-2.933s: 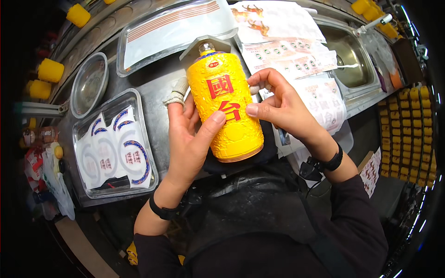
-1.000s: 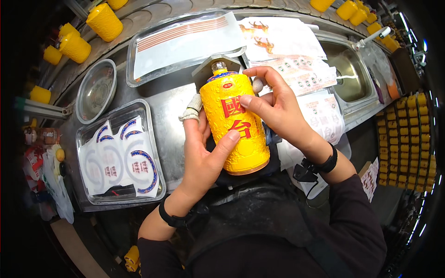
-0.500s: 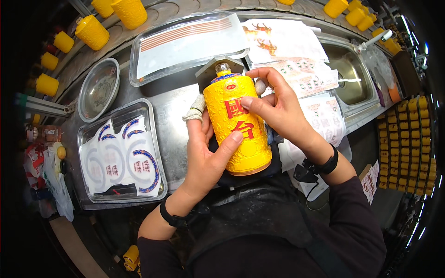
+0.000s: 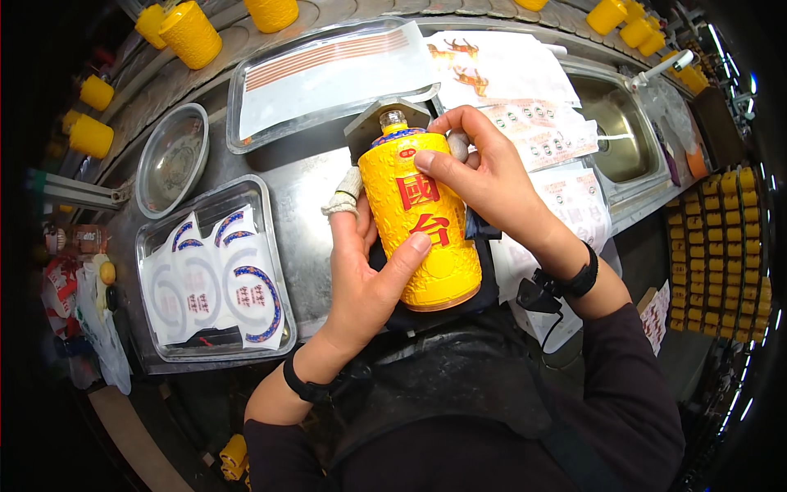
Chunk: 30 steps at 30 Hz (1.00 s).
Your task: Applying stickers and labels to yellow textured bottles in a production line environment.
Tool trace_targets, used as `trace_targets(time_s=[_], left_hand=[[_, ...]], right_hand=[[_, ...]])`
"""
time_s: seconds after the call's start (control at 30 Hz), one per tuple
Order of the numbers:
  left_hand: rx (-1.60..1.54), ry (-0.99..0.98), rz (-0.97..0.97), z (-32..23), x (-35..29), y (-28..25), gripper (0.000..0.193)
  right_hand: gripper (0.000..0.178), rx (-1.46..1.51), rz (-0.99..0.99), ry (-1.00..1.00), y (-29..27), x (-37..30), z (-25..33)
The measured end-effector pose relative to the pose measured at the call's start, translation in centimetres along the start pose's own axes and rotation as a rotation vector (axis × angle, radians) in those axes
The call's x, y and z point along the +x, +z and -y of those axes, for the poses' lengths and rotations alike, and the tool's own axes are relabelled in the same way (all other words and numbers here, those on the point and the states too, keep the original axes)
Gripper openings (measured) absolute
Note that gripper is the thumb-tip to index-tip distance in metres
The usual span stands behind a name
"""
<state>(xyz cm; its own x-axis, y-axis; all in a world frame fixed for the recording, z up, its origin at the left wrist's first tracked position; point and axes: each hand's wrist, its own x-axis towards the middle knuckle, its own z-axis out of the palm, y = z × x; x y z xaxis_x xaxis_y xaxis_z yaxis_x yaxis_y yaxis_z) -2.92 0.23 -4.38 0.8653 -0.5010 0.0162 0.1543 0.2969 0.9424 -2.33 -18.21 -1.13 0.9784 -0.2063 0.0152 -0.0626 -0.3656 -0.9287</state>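
Observation:
A yellow embossed bottle (image 4: 420,266) with large red characters, a clear glass neck and a blue patterned band at its shoulder leans in front of me, neck pointing away. My left hand (image 4: 361,271) is closed round its left side, thumb lying on the front; a white finger cot covers one fingertip. My right hand (image 4: 484,176) grips the upper right of the bottle. Its thumb presses beside a small red oval, and the bent index finger touches the shoulder by the blue band. Behind the neck stands an angular metal plate (image 4: 361,127). The bottle's underside is hidden.
To the left, a metal tray (image 4: 287,328) holds sheets of curved blue decals. Behind it are a metal bowl (image 4: 197,168) and another tray (image 4: 236,135) with a striped sheet. Decal sheets (image 4: 533,78) lie right, beside a sink (image 4: 648,168). Yellow bottles (image 4: 190,37) line a far conveyor.
My right thumb has slid up the bottle from the large red character to beside the small oval. My left hand keeps its hold. The bottles on the conveyor at the far left have shifted right.

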Motion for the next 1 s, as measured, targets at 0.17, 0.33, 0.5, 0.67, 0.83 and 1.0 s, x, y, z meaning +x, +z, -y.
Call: trace_targets(time_s=[0.17,0.33,0.5,0.67,0.83,1.0], left_hand=[[0.000,0.004,-0.008,0.1,-0.1,0.0,0.076],[-0.015,0.006,-0.011,0.3,-0.1,0.1,0.075],[-0.048,-0.018,-0.009,0.1,-0.1,-0.3,0.073],[-0.117,-0.065,-0.006,-0.1,0.0,-0.5,0.071],[-0.057,-0.031,0.000,0.0,-0.1,0.0,0.072],[-0.063,-0.022,-0.012,0.1,-0.2,0.3,0.071]], right_hand=[[0.043,-0.034,0.003,-0.006,0.0,0.0,-0.1],[0.035,-0.051,0.029,-0.033,-0.2,0.0,-0.3],[0.036,0.252,0.024,-0.045,-0.2,-0.2,-1.5],[0.039,0.294,0.080,0.044,-0.9,-1.6,-1.0],[0.051,0.249,0.050,0.037,0.1,-1.5,-0.5],[0.052,0.243,0.036,0.022,0.2,-1.5,-1.0]])
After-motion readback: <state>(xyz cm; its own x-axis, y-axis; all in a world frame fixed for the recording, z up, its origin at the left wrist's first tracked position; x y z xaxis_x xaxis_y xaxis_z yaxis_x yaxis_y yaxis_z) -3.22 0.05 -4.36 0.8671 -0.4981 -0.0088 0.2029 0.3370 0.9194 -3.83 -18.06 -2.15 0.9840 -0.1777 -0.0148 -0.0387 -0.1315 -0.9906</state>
